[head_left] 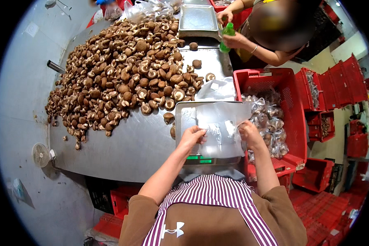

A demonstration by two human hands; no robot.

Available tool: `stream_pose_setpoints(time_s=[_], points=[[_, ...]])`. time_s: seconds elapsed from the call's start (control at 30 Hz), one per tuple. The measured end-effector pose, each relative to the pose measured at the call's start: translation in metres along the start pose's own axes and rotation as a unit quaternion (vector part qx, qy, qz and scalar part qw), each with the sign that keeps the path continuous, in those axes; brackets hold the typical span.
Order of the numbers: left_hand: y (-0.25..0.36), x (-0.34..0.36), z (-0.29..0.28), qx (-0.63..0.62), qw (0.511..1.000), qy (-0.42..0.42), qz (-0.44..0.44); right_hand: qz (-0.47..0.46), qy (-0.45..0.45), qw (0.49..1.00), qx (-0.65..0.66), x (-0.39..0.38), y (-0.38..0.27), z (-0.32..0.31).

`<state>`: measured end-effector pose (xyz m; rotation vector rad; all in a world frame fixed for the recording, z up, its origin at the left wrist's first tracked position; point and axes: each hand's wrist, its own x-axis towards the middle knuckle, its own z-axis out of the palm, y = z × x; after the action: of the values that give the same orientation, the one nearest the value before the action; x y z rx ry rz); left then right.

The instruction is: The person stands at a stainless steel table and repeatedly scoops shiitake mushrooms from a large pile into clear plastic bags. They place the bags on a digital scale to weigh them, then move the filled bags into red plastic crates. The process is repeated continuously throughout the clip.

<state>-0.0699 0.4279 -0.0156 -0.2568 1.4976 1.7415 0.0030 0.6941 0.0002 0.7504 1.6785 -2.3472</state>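
In the head view, you are holding 1 clear plastic bag in the middle of the frame, with your 2 hands at its opposite sides. Your left hand is pinching the bag's left edge, its thumb and fingertips nearly together. Your right hand is curling around the right edge; some of its fingers are hiding from view, but it is gripping the film.

The bag is hanging over the tray of a scale, 1 of 2 scales in sight; the other, an upper scale, is standing at top centre. At least 2 windows of a display are glowing green below the bag, their digits too small to be read surely. A white emblem is showing on your brown top at lower centre.

At upper left, 1 mushroom pile is covering much of the steel table, too many to count; 3 loose mushrooms are lying apart near the upper scale. Right of centre, 1 red crate is holding bagged mushrooms, overlapping too much for counting. At upper right, a co-worker's 2 hands are handling 1 green bottle.
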Motion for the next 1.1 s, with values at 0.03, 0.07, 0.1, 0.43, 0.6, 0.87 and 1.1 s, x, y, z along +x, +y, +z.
stream_pose_setpoints(time_s=[0.03, 0.07, 0.1, 0.43, 0.6, 0.87, 1.1], points=[[-0.006, -0.003, -0.006, -0.009, 1.0, 0.0, 0.011, -0.034, 0.075, 0.995, -0.062, -0.003, -0.003, 0.005], [-0.01, -0.006, -0.012, -0.018, 1.0, -0.002, 0.023, -0.07, 0.148, 0.979, -0.124, -0.006, -0.01, 0.013], [-0.014, -0.009, -0.017, -0.027, 0.999, -0.003, 0.035, -0.127, 0.18, 0.966, -0.134, -0.006, -0.003, 0.009], [-0.009, -0.053, -0.047, -0.135, 0.989, -0.013, 0.057, -0.131, -0.007, 0.986, -0.102, -0.069, 0.002, 0.14], [-0.008, -0.068, -0.069, -0.079, 0.993, -0.046, 0.078, -0.087, -0.026, 0.978, -0.189, -0.066, 0.04, 0.184], [-0.006, -0.101, -0.109, -0.059, 0.994, -0.013, 0.086, -0.094, -0.043, 0.971, -0.216, -0.072, 0.065, 0.243], [-0.007, -0.116, -0.162, -0.032, 0.996, 0.017, 0.081, -0.091, -0.02, 0.984, -0.15, -0.068, 0.082, 0.281]])
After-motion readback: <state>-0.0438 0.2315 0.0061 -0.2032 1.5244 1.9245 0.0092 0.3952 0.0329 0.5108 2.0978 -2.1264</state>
